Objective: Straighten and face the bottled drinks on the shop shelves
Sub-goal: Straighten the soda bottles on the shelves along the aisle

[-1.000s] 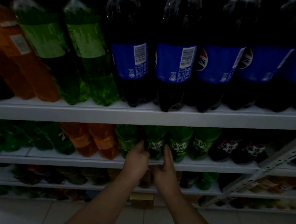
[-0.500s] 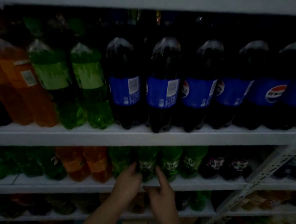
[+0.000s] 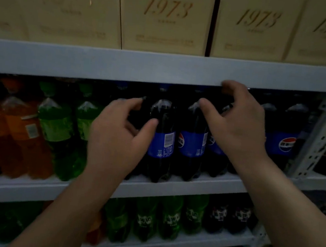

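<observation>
Large dark cola bottles with blue labels stand in a row on the middle shelf (image 3: 181, 185). One (image 3: 161, 143) shows its barcode to the front, and its neighbour (image 3: 192, 144) shows part of the logo. My left hand (image 3: 120, 135) curls round the leftmost cola bottle, which it mostly hides, with the thumb against the barcode bottle. My right hand (image 3: 238, 129) is spread over the shoulders of the cola bottles further right, fingers curved and apart. A cola bottle (image 3: 286, 144) at the far right faces logo forward.
Green bottles (image 3: 57, 126) and orange bottles (image 3: 22, 128) stand left of the cola. Cream boxes (image 3: 165, 17) marked 1973 fill the shelf above (image 3: 104, 63). Smaller green bottles (image 3: 168, 216) and dark ones line the shelf below. A perforated metal upright (image 3: 321, 140) stands at the right.
Both hands left the small green bottles on the lower shelf and rose to the big cola bottles. The view tilted up, bringing the boxes above into sight.
</observation>
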